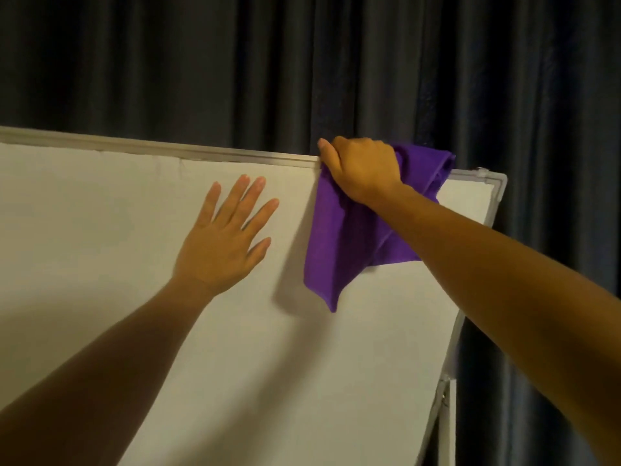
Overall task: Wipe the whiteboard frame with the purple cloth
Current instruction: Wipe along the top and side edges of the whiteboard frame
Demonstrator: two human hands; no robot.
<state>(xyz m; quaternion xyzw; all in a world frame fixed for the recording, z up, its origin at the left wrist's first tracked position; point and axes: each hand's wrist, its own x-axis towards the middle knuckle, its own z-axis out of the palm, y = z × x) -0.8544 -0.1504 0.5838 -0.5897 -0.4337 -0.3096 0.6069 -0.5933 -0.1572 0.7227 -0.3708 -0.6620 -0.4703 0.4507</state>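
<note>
The purple cloth (342, 237) is clamped in the right hand (363, 166) grip against the whiteboard frame (201, 151) top rail near its right corner, the left hand (223, 240) is laid flat and open on the whiteboard (100, 213), and much rail to the left is judged left to wipe.

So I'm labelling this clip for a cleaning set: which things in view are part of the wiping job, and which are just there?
Part of the job:
- purple cloth, gripped by the right hand
- whiteboard frame, top rail under the cloth
- left hand, flat on the whiteboard surface

Just there:
- dark curtain behind
- stand leg, lower right
</note>
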